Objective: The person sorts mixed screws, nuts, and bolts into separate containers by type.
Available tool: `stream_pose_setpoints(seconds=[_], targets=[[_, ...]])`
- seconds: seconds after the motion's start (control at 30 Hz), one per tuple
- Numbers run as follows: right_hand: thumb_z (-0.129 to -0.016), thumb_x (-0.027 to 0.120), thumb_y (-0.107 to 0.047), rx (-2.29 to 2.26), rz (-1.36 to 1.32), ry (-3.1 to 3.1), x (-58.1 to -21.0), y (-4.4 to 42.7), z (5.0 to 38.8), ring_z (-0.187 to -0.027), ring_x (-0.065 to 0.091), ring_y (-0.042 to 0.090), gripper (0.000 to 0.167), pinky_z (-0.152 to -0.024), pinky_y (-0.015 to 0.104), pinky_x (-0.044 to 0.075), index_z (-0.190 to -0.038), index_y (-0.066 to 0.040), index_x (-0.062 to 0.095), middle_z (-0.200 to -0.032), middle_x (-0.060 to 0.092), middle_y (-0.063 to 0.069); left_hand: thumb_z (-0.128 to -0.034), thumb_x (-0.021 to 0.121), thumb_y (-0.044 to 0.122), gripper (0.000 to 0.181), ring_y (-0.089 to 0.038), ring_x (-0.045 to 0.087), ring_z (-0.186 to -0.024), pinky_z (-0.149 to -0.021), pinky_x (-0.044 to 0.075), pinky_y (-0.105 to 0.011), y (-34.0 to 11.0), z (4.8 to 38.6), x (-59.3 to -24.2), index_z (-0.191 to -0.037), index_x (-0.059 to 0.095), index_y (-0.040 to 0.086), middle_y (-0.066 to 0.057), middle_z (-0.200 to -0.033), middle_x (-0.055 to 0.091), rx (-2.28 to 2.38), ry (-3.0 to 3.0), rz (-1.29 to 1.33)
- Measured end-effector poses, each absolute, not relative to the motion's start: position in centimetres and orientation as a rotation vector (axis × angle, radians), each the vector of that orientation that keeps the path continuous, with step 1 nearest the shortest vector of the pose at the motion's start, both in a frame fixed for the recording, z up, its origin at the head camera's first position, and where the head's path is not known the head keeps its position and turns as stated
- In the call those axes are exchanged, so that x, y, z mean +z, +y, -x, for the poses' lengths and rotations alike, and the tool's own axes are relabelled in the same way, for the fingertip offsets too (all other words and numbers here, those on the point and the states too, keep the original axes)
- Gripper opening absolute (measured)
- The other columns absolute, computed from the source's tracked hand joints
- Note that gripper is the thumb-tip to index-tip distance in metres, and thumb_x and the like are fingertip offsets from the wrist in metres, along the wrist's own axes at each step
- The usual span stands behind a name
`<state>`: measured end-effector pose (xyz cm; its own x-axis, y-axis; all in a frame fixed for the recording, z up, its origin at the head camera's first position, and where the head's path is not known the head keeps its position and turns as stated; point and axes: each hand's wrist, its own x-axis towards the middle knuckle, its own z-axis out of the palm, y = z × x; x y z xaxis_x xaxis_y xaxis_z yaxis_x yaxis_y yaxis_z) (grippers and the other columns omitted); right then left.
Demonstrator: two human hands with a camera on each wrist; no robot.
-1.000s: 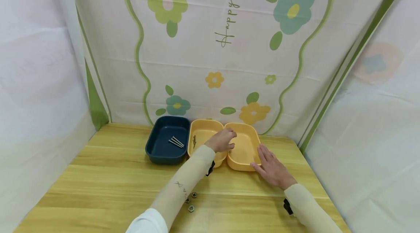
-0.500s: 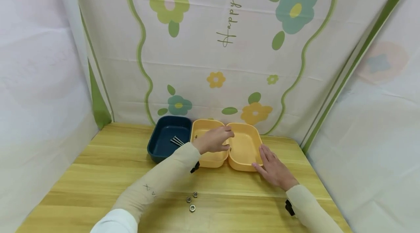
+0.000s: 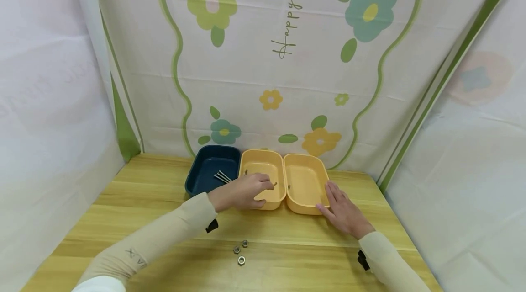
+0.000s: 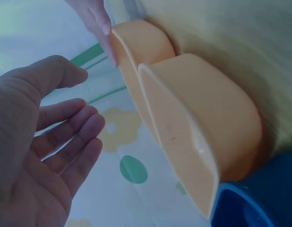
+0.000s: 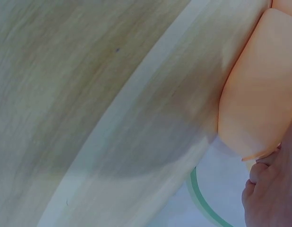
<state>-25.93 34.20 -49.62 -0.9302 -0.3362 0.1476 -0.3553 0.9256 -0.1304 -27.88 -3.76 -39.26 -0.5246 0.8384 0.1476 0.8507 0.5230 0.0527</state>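
Observation:
My left hand [image 3: 242, 191] hovers over the middle yellow tray [image 3: 281, 166], its fingers loosely bent. The left wrist view shows nothing between the thumb and fingers of this left hand [image 4: 51, 127]. Small screws [image 3: 246, 172] lie in that tray, partly hidden by the hand. My right hand [image 3: 347, 212] rests against the near right corner of the right yellow tray [image 3: 304, 209], fingers straight along its rim. One small metal piece [image 3: 289, 187] lies at that tray's left side, too small to identify. In the right wrist view only part of the right hand [image 5: 271, 189] shows.
A dark blue tray [image 3: 197, 191] stands at the left of the row, with several long screws [image 3: 223, 176] inside. Three hex nuts [image 3: 241, 261] lie on the wooden table [image 3: 287, 255] in front. A flowered cloth [image 3: 246, 68] hangs right behind the trays.
My left hand has moved left and nearer, from the border of the right yellow tray to over the middle one. The right hand has stayed at the right tray's corner.

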Motion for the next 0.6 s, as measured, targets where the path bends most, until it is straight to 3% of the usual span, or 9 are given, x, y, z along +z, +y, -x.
stream_pose_setpoints(seconds=[0.27, 0.6], targets=[[-0.110, 0.047, -0.051, 0.247, -0.552, -2.938, -49.6, 34.0, 25.6, -0.159, 0.025, 0.048, 0.085, -0.125, 0.064, 0.028, -0.162, 0.011, 0.023, -0.172, 0.022, 0.030, -0.0962, 0.076, 0.022, 0.032, -0.011, 0.064, -0.099, -0.088, 0.059, -0.022, -8.2, 24.8, -41.1, -0.125, 0.071, 0.009, -0.003, -0.118, 0.068, -0.344, -2.574, 1.534], [-0.110, 0.047, -0.052, 0.261, -0.539, -2.955, -49.4, 34.0, 25.8, -0.161, 0.022, 0.046, 0.085, -0.127, 0.063, 0.026, -0.163, 0.010, 0.022, -0.173, 0.020, 0.029, -0.0962, 0.076, 0.021, 0.034, -0.009, 0.065, -0.110, -0.096, 0.059, -0.029, -11.5, 22.4, -44.2, -0.127, 0.071, 0.009, 0.000, -0.124, 0.069, -0.504, -2.826, 1.454]])
